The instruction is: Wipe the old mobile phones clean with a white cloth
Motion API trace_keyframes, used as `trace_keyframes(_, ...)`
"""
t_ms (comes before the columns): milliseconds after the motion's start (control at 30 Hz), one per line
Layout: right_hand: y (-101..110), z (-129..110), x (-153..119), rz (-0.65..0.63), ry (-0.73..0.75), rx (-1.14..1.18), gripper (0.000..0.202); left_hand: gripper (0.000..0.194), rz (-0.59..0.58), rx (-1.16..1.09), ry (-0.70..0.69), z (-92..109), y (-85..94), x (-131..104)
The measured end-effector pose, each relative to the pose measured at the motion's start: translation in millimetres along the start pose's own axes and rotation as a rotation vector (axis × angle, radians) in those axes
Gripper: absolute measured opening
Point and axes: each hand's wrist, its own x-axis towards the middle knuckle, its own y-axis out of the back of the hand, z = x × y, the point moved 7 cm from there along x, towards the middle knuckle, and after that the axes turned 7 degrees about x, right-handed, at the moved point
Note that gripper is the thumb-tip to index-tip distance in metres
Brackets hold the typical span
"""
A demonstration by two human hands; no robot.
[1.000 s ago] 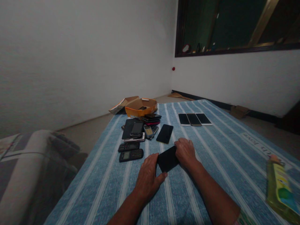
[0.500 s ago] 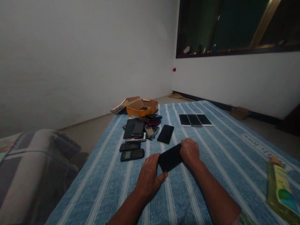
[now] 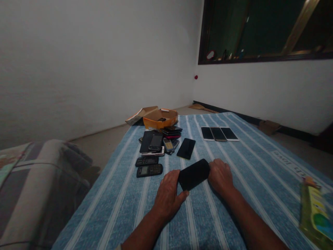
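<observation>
A black smartphone [image 3: 194, 174] is tilted slightly between my two hands, low above the striped cloth. My left hand [image 3: 169, 191] grips its left end, fingers along the far side and thumb at the near corner. Curled fingers of my right hand [image 3: 221, 176] are at the right end of the phone; their tips are hidden. Just beyond lies another dark smartphone [image 3: 186, 148], flat on the cloth. Two black keypad phones, the nearer one [image 3: 149, 170] with a small grey screen, lie left of my left hand.
Behind the keypad phones is a pile of mixed phones [image 3: 155, 142]. An orange box [image 3: 161, 121] with its lid stands farther back. Three phones [image 3: 218, 134] lie side by side at the far right. A yellow-green bottle [image 3: 314, 215] lies on the striped cloth [image 3: 117, 205] at the right.
My right hand has shifted a little to the right, and more of the smartphone's right end shows. My left hand keeps its grip. The whole view has moved slightly.
</observation>
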Motion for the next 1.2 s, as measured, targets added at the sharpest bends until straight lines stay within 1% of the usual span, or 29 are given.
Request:
trace_keyframes(200,3,4,-23,-0.022,0.020,-0.082,0.033,0.058,-0.021,-0.008,0.006,-1,-0.7,-1)
trace_keyframes(333,5,9,-29,-0.040,0.030,-0.080,0.030,0.056,-0.004,-0.020,-0.003,0,1.7,-1)
trace_keyframes(467,7,16,-24,-0.032,0.055,-0.008,0.027,0.053,-0.026,-0.023,-0.001,2,2.7,1)
trace_keyframes(733,8,22,-16,-0.083,0.209,0.131,0.028,0.051,-0.044,-0.027,0.014,3,2.7,1)
trace_keyframes(800,8,25,-15,-0.079,0.222,0.110,0.027,0.052,-0.035,-0.031,0.009,3,2.7,1)
trace_keyframes(900,10,27,-14,-0.071,0.198,0.005,0.024,0.053,-0.031,-0.036,0.010,3,2.6,0)
trace_keyframes(967,11,27,-12,-0.086,0.174,-0.057,0.022,0.054,-0.038,-0.038,0.018,3,2.5,0)
trace_keyframes(1033,12,26,-10,-0.110,0.186,-0.079,0.022,0.054,-0.050,-0.037,0.023,3,2.5,1)
trace_keyframes(1133,14,21,-6,-0.120,0.298,-0.063,0.021,0.053,-0.058,-0.034,0.019,4,3.1,1)
trace_keyframes(1200,15,19,-5,-0.106,0.378,-0.043,0.019,0.050,-0.056,-0.032,0.019,5,3.7,1)
